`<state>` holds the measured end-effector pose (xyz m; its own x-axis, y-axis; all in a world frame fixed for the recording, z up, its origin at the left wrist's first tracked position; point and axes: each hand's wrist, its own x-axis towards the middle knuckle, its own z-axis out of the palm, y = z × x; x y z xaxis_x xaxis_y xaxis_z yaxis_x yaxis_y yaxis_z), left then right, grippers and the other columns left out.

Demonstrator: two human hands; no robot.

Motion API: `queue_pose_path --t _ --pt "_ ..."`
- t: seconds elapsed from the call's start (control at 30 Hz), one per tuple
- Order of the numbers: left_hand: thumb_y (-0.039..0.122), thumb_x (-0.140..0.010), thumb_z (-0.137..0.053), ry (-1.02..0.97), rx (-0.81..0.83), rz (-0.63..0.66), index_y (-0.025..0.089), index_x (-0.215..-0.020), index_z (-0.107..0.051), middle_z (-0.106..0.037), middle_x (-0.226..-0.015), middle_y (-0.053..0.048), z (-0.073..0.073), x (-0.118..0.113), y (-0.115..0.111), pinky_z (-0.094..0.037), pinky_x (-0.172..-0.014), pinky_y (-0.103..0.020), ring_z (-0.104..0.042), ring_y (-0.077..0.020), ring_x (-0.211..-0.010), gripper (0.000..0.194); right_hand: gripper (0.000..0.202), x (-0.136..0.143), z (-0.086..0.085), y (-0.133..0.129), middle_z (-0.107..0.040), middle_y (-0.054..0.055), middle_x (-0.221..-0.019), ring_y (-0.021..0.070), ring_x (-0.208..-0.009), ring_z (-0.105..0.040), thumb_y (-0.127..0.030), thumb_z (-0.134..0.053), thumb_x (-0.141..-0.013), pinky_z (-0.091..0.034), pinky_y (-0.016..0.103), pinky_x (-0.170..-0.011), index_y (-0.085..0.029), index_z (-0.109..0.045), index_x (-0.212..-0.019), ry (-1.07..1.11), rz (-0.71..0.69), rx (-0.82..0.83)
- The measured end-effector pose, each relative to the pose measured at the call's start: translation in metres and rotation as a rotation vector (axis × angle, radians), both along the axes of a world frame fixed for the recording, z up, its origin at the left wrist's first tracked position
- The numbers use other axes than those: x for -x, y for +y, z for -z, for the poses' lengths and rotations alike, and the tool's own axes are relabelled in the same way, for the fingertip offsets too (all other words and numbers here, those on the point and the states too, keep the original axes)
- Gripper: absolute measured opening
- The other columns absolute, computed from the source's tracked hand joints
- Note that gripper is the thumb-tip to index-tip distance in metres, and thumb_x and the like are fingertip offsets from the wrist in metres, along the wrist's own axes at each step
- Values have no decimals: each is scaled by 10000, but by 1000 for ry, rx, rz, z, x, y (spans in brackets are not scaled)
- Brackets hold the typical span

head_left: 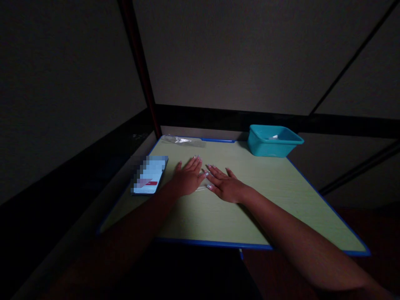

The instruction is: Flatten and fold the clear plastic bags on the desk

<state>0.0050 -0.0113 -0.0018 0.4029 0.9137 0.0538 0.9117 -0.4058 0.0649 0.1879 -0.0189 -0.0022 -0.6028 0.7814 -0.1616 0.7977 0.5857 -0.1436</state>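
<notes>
Both hands lie palm down near the middle of a pale wooden tabletop (200, 221) with blue edging. My left hand (188, 177) has its fingers stretched out flat, pointing away from me. Angled in from the other side, my right hand (225, 184) is flat too, its fingers apart and its fingertips close to the left thumb. Between and under the hands shows a small strip of something clear and thin (202, 188), perhaps plastic film; most of it is covered. Neither hand grips anything.
A phone (150, 175) with a lit, blurred screen lies left of the hands. A crumpled clear plastic bag (184, 141) rests along the far edge. At the far right corner stands a turquoise basket (268, 146) with something clear inside. Dark-trimmed walls close in behind and left.
</notes>
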Motion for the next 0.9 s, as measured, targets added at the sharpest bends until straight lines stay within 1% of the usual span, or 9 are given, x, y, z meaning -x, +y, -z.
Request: queue_pose_path --t 0.1,0.2,0.33,0.5,0.63,0.8,0.9 --pt "428 -942 -248 37 53 -3 166 -1446 -194 -137 -1512 -96 4 4 3 -158 -1062 -553 -107 -265 -1392 571 610 0 1 0 5 66 -1519 245 -1391 -12 -490 -193 -934 -57 603 -1058 -215 -90 -1468 16 -2 3" --pt "433 -935 -258 60 120 5 159 -1453 -153 -90 -1515 -100 6 5 5 -157 -1059 -556 -80 -255 -1396 596 613 2 0 0 -7 62 -1521 235 -1392 -17 -488 -189 -935 -60 598 -1061 -212 -67 -1469 15 8 10" --pt "533 -898 -288 69 155 -1 133 -1458 -117 -58 -1515 -113 4 5 5 -142 -1059 -568 -53 -264 -1398 709 630 3 -2 -1 -20 60 -1520 226 -1393 -19 -502 -178 -932 -60 585 -1068 -202 -43 -1469 28 25 15" --pt "611 -861 -302 66 149 7 155 -1462 -105 -51 -1519 -117 4 7 5 -128 -1059 -573 -28 -284 -1397 780 642 0 -4 -2 -13 52 -1519 217 -1393 -11 -505 -186 -930 -59 580 -1070 -206 -2 -1468 26 35 17" --pt "651 -831 -317 55 156 13 137 -1462 -87 -45 -1517 -134 6 8 7 -120 -1048 -594 -17 -307 -1394 846 676 -5 -7 0 -16 69 -1518 234 -1392 -4 -515 -201 -922 -64 585 -1067 -174 8 -1467 3 55 37" --pt "657 -816 -339 54 151 25 127 -1460 -97 -39 -1516 -147 7 10 9 -98 -1043 -602 -16 -313 -1393 868 679 -7 -9 1 -25 79 -1517 237 -1392 -1 -511 -199 -922 -66 587 -1066 -157 0 -1467 -22 73 48" --pt "594 -846 -353 25 72 106 143 -1455 -130 -81 -1518 -139 6 8 9 -95 -1050 -588 -44 -292 -1395 790 679 -7 -11 0 -9 77 -1517 226 -1393 9 -514 -205 -924 -80 585 -1065 -163 0 -1467 -28 74 61"
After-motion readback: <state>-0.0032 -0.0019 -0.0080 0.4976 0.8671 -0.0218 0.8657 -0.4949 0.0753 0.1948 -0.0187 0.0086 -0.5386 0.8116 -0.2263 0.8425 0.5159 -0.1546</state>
